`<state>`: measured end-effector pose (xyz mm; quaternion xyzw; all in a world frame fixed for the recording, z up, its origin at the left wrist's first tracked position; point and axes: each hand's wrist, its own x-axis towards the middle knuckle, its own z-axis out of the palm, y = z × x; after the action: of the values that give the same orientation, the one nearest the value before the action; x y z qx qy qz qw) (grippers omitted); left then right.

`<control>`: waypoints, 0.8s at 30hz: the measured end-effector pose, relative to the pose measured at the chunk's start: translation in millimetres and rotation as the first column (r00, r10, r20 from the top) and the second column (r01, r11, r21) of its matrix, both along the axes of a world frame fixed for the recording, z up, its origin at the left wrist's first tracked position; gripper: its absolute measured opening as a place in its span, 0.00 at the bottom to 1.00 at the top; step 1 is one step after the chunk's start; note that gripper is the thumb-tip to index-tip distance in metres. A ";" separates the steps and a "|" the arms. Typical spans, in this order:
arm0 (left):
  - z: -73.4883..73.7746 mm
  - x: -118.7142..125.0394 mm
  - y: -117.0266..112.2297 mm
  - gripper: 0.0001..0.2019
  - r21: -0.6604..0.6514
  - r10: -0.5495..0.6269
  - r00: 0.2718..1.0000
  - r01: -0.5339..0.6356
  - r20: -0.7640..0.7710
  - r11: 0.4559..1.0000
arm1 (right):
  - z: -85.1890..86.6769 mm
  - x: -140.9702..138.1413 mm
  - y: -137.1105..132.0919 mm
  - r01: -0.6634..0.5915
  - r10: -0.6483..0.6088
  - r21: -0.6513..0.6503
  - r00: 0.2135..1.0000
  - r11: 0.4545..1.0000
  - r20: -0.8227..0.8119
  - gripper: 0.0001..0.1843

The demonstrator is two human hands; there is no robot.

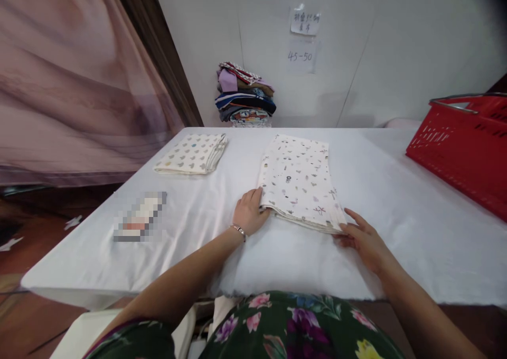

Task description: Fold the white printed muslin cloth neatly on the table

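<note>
In front of me on the white-covered table lies a folded white cloth with small printed figures. Its near edge shows several layers. My left hand grips the near left corner, with the thumb along the edge and the fingers at the side. At the near right corner, my right hand pinches the cloth between thumb and fingers, the index finger raised a little. A second folded cloth, cream with rows of grey motifs, rests at the back left, apart from both hands.
A red plastic basket stands at the right edge. Left of me lies a pixelated flat object. Behind the table's far edge rises a stack of folded fabrics by the wall. A pink curtain hangs at the left.
</note>
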<state>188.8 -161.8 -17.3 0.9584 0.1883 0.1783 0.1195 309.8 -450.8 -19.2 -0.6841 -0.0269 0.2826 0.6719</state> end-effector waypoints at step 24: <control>41.8 22.5 25.8 0.18 -0.641 0.085 0.992 -0.123 -0.090 0.758 | 43.6 23.0 20.3 -0.073 0.072 0.115 0.997 0.991 0.008 0.32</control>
<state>211.2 -136.0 24.5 0.8515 0.2943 0.0824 0.4261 332.8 -430.4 24.4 -0.6435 -0.0694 0.3034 0.6993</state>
